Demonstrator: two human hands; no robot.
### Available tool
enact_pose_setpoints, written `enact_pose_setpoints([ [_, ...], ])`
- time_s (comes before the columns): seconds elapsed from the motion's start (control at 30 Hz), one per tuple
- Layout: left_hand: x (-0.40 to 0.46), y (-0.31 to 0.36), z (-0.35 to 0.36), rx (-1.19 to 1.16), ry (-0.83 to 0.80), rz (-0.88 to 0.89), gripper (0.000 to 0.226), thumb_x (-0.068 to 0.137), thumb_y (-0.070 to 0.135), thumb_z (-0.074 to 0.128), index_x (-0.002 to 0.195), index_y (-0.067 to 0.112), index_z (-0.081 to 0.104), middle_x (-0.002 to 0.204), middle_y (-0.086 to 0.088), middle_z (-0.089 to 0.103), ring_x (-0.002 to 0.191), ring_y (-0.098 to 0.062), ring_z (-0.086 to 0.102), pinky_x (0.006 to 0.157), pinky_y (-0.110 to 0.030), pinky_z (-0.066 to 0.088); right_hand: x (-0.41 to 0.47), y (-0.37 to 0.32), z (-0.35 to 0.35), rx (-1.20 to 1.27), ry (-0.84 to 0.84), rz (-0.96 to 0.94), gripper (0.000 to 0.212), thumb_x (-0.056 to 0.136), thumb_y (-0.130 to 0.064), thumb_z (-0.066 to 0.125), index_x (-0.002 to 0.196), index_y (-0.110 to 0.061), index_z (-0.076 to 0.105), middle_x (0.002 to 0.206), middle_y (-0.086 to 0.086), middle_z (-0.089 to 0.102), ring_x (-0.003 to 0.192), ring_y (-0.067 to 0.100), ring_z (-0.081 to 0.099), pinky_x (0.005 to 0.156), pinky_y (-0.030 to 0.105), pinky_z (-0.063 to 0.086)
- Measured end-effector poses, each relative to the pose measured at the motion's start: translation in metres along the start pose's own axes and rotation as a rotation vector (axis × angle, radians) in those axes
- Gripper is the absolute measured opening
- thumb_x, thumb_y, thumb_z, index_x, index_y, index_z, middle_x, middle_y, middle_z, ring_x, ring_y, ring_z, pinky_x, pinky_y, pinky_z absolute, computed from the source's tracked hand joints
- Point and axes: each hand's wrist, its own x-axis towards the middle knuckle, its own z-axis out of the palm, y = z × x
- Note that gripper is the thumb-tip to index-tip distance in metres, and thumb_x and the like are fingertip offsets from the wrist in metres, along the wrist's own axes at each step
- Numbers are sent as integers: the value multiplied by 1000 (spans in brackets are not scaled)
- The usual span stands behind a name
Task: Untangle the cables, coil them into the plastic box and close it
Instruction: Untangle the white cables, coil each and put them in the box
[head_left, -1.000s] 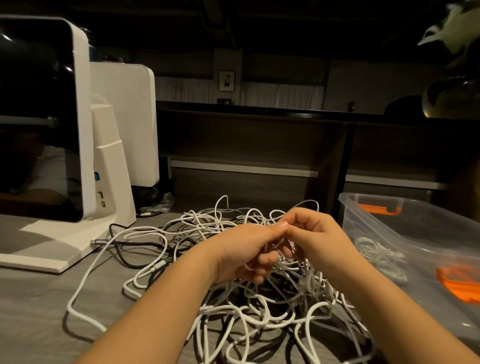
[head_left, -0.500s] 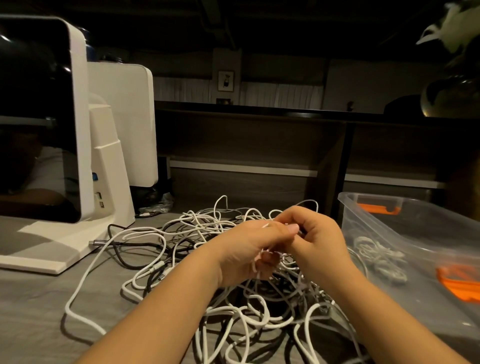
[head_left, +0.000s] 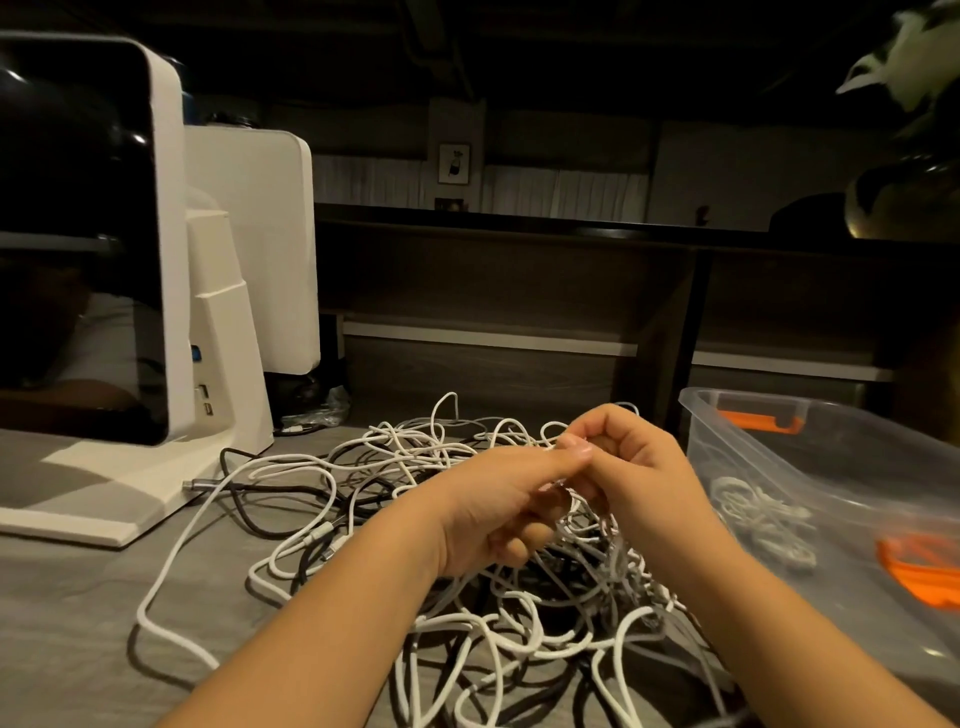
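I judge the cables (head_left: 457, 566), heaped at lower centre beside the plastic box (head_left: 852, 499) at right, light, limp and snag-prone, best taken near 1 free plug end; my left hand (head_left: 498, 512) and right hand (head_left: 631, 467) both pinch white strands.

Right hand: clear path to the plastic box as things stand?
Probably yes. The right hand is beside the open plastic box, nothing between them, but its fingers pinch a cable with the left hand.

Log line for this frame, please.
untangling | both hands pinch white cable above pile | box open, one coil inside
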Motion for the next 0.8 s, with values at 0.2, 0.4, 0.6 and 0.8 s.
enact_pose_setpoints([
  [0.2,8,-2,3,-88,91,129,37,106,40,41,76,19,49,55,7,33,41,-5,28,39,-16,24,1,-4,-2,-3,-69,106,19,100,-18,52,85,-9,59,54,-5,52,51,11,40,50,27,33],
  [0.4,23,-15,-5,344,547,493,33,108,26,36,92,17,63,58,6,62,43,1,47,56,-25,37,1,-2,-4,-438,-210,148,21,98,-28,55,85,-13,63,64,-3,64,62,18,57,67,48,52],
  [0.6,23,-10,-4,56,718,542,34,109,28,35,94,20,65,84,3,76,78,-10,73,76,-29,56,-3,-6,-1,-529,-254,31,20,98,-27,56,82,-17,63,66,-4,60,56,7,49,56,26,43],
  [0.8,14,4,-9,-988,408,436,36,107,37,37,94,14,60,61,4,58,46,-7,54,43,-19,44,-6,-2,8,-609,-383,83,17,96,-14,59,91,-29,66,86,-6,69,76,13,65,72,32,57],
])
